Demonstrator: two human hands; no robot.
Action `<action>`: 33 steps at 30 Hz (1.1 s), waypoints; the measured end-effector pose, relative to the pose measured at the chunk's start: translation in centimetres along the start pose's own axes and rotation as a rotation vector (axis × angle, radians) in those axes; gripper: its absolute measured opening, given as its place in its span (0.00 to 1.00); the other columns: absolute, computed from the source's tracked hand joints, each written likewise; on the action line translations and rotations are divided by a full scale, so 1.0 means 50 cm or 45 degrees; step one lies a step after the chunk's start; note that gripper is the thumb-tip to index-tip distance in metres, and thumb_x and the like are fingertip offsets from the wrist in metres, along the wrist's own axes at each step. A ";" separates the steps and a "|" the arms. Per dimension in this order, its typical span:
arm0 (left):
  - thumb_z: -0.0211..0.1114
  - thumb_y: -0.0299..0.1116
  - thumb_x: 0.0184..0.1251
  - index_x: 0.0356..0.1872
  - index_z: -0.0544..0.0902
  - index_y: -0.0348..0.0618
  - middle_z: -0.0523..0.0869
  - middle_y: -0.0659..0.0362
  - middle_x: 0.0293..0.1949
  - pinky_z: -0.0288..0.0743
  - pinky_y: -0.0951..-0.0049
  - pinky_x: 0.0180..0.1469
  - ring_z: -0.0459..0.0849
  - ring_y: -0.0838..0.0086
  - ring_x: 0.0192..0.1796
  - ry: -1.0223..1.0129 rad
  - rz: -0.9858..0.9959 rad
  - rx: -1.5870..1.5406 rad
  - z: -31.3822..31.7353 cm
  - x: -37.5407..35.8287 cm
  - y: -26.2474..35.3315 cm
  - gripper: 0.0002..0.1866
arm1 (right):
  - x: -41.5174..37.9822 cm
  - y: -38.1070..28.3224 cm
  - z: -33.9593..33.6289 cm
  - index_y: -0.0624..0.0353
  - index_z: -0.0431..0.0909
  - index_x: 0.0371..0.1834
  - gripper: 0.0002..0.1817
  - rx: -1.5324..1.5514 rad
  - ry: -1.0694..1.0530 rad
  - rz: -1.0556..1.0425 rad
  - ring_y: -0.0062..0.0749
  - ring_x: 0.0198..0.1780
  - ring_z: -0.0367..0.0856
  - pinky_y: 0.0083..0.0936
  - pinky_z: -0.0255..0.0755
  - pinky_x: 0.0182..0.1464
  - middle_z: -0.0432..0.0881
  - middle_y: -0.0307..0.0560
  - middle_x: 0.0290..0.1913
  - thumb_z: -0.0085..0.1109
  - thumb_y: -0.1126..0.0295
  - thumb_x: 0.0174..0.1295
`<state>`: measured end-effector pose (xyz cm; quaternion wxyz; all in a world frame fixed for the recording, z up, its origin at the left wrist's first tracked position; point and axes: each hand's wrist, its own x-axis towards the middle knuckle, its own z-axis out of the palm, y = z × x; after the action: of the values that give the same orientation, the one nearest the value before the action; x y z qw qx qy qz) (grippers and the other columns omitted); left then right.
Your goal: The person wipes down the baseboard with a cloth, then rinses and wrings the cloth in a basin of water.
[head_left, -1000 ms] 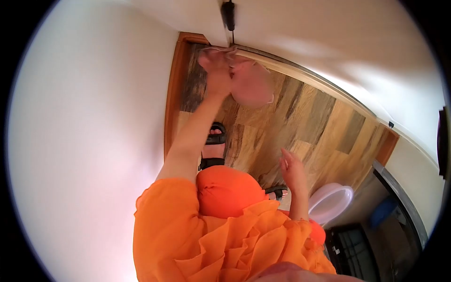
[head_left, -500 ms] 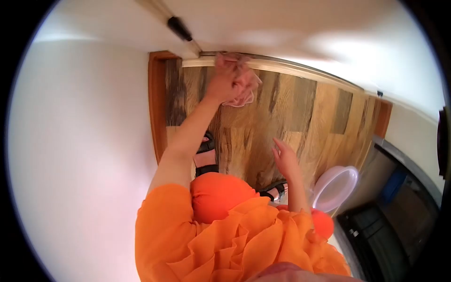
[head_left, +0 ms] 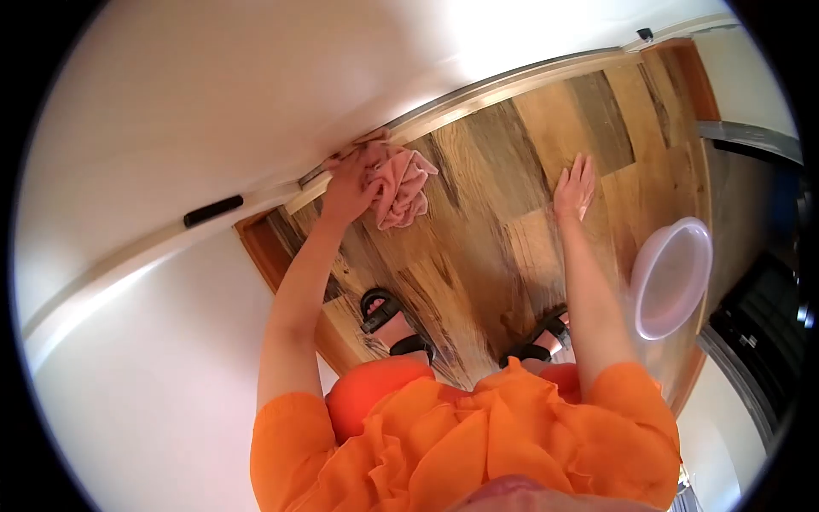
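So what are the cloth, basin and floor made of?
Cloth: probably soft, matt fabric, since it bunches into loose folds.
Basin: likely plastic, smooth and slightly glossy, judging by its pale wall and rounded rim.
Floor: planks with wood grain and seemingly low sheen; real wood, laminate or vinyl, I cannot tell.

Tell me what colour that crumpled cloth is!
Pink: the crumpled cloth shows best in the head view.
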<state>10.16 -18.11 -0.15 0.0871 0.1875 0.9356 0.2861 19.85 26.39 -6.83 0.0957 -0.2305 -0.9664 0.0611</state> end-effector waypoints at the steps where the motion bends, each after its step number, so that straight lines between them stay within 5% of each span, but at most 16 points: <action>1: 0.63 0.43 0.58 0.62 0.71 0.44 0.71 0.45 0.62 0.67 0.61 0.62 0.69 0.51 0.64 -0.097 0.058 0.012 -0.005 0.029 0.029 0.30 | -0.004 -0.008 0.003 0.51 0.61 0.70 0.27 -0.032 0.032 0.017 0.46 0.70 0.59 0.43 0.54 0.68 0.59 0.51 0.71 0.45 0.60 0.67; 4: 0.64 0.42 0.56 0.63 0.70 0.44 0.72 0.47 0.62 0.66 0.62 0.63 0.70 0.52 0.64 -0.217 0.342 0.036 0.022 0.147 0.110 0.32 | -0.005 -0.042 -0.015 0.50 0.62 0.69 0.27 -0.103 0.097 0.057 0.44 0.70 0.59 0.43 0.56 0.67 0.60 0.48 0.71 0.45 0.61 0.67; 6: 0.62 0.42 0.57 0.62 0.71 0.44 0.73 0.50 0.62 0.68 0.61 0.62 0.71 0.54 0.64 -0.452 0.239 -0.002 0.066 0.232 0.172 0.30 | -0.005 -0.047 -0.032 0.50 0.63 0.69 0.27 -0.121 0.088 0.052 0.44 0.70 0.59 0.44 0.57 0.66 0.60 0.46 0.71 0.46 0.62 0.66; 9: 0.61 0.40 0.58 0.61 0.73 0.44 0.75 0.53 0.60 0.70 0.61 0.60 0.72 0.57 0.63 -0.303 0.229 0.029 0.122 0.285 0.210 0.28 | 0.000 -0.045 -0.030 0.50 0.63 0.69 0.26 -0.077 0.085 0.066 0.43 0.71 0.59 0.42 0.56 0.67 0.60 0.46 0.71 0.45 0.62 0.67; 14: 0.60 0.34 0.59 0.56 0.75 0.47 0.78 0.57 0.56 0.73 0.63 0.55 0.77 0.61 0.58 -0.223 0.385 0.194 0.018 0.136 0.049 0.22 | 0.005 -0.045 -0.029 0.51 0.64 0.69 0.26 -0.114 0.071 0.064 0.43 0.69 0.61 0.41 0.57 0.67 0.61 0.46 0.71 0.45 0.62 0.67; 17: 0.58 0.31 0.59 0.56 0.76 0.48 0.78 0.57 0.56 0.74 0.64 0.55 0.78 0.62 0.56 -0.432 0.410 0.262 -0.004 0.117 0.003 0.21 | -0.002 -0.050 -0.036 0.51 0.64 0.68 0.25 -0.127 0.075 0.075 0.42 0.69 0.61 0.41 0.57 0.67 0.62 0.45 0.71 0.45 0.63 0.67; 22: 0.59 0.31 0.58 0.57 0.75 0.46 0.78 0.56 0.55 0.74 0.64 0.55 0.78 0.63 0.55 -0.231 0.451 0.156 0.088 0.237 0.142 0.22 | -0.002 -0.050 -0.034 0.50 0.64 0.68 0.25 -0.122 0.096 0.056 0.43 0.69 0.61 0.41 0.57 0.66 0.61 0.45 0.71 0.45 0.63 0.67; 26: 0.59 0.32 0.57 0.56 0.76 0.45 0.77 0.54 0.57 0.74 0.63 0.55 0.78 0.62 0.56 -0.225 0.605 0.329 0.023 0.187 0.122 0.23 | -0.001 -0.045 -0.032 0.49 0.64 0.69 0.25 -0.115 0.091 0.060 0.42 0.69 0.61 0.41 0.57 0.66 0.61 0.44 0.71 0.46 0.63 0.66; 29: 0.58 0.32 0.58 0.56 0.76 0.45 0.77 0.54 0.57 0.74 0.62 0.55 0.77 0.63 0.58 -0.245 0.369 0.225 0.022 0.136 0.065 0.22 | 0.001 -0.049 -0.030 0.48 0.64 0.69 0.26 -0.114 0.088 0.089 0.42 0.69 0.61 0.41 0.57 0.67 0.61 0.44 0.71 0.46 0.63 0.66; 32: 0.57 0.33 0.61 0.57 0.76 0.44 0.77 0.56 0.58 0.75 0.64 0.54 0.76 0.65 0.59 -0.257 0.710 0.590 0.078 0.219 0.143 0.21 | -0.003 -0.049 -0.032 0.47 0.64 0.69 0.26 -0.131 0.077 0.081 0.41 0.69 0.61 0.41 0.58 0.66 0.62 0.44 0.71 0.46 0.63 0.66; 33: 0.58 0.34 0.61 0.57 0.76 0.44 0.77 0.57 0.57 0.74 0.64 0.55 0.76 0.65 0.58 -0.255 0.587 0.429 0.100 0.249 0.157 0.21 | 0.001 -0.050 -0.030 0.47 0.63 0.69 0.26 -0.134 0.084 0.082 0.41 0.69 0.61 0.41 0.58 0.66 0.62 0.44 0.71 0.46 0.64 0.66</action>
<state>2.48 -4.61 -0.49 0.0795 0.4342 0.8894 0.1190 19.06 24.33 -4.95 0.1131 -0.2680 -0.9568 0.0054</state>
